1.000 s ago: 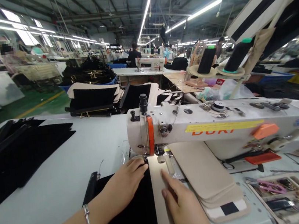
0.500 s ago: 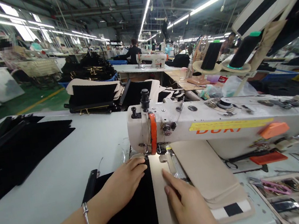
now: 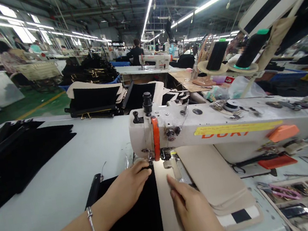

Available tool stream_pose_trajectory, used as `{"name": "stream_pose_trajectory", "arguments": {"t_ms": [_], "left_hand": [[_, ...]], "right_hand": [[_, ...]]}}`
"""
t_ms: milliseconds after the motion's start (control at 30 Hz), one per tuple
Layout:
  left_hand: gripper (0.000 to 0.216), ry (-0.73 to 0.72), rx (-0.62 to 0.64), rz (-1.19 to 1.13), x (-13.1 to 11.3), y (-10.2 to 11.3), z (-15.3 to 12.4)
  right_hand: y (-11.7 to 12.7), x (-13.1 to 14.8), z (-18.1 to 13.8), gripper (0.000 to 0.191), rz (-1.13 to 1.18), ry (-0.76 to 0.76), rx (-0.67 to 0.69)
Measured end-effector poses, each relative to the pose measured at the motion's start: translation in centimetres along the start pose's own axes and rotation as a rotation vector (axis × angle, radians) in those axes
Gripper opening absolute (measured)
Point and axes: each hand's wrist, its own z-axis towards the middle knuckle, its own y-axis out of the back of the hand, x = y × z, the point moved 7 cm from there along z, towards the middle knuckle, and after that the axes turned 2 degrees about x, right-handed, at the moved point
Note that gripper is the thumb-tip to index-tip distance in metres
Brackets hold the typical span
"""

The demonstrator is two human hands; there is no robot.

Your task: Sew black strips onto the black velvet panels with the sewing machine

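A white sewing machine [image 3: 215,126] stands on the work table [image 3: 63,182]. Under its needle lies a black fabric piece [image 3: 136,217] joined to a beige strip [image 3: 164,202]. My left hand [image 3: 126,188] lies flat on the black fabric, fingers stretched toward the presser foot [image 3: 150,162]. My right hand [image 3: 193,213] rests on the beige strip, fingers extended and pressing down just right of the seam. A silver bangle [image 3: 91,225] circles my left wrist.
A stack of beige panels [image 3: 214,179] sits under the machine arm. Black fabric pieces [image 3: 16,157] are piled at far left. A tray of small tools [image 3: 294,199] is at right. Thread cones [image 3: 217,55] stand behind the machine. Other workers and machines fill the background.
Both hands have crept slightly forward toward the needle with the fabric. The view has shifted a little.
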Motion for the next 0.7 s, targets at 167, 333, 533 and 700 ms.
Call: {"name": "stream_pose_trajectory", "arguments": {"t_ms": [167,333,533,700], "left_hand": [[0.027,0.014,0.007,-0.031,-0.2,0.1,-0.3],[0.026,0.017,0.029,0.006,-0.1,0.1,0.0],[0.025,0.077,0.072,-0.058,0.7,0.0,0.8],[0.025,0.140,0.094,-0.151,1.3,0.2,1.2]], "right_hand": [[-0.1,0.2,-0.2,0.044,0.006,0.010,0.006],[0.0,0.4,0.0,0.044,0.007,-0.013,0.017],[-0.2,0.4,0.9,0.043,0.015,-0.026,0.033],[-0.3,0.3,1.5,0.042,0.042,-0.034,0.026]]}}
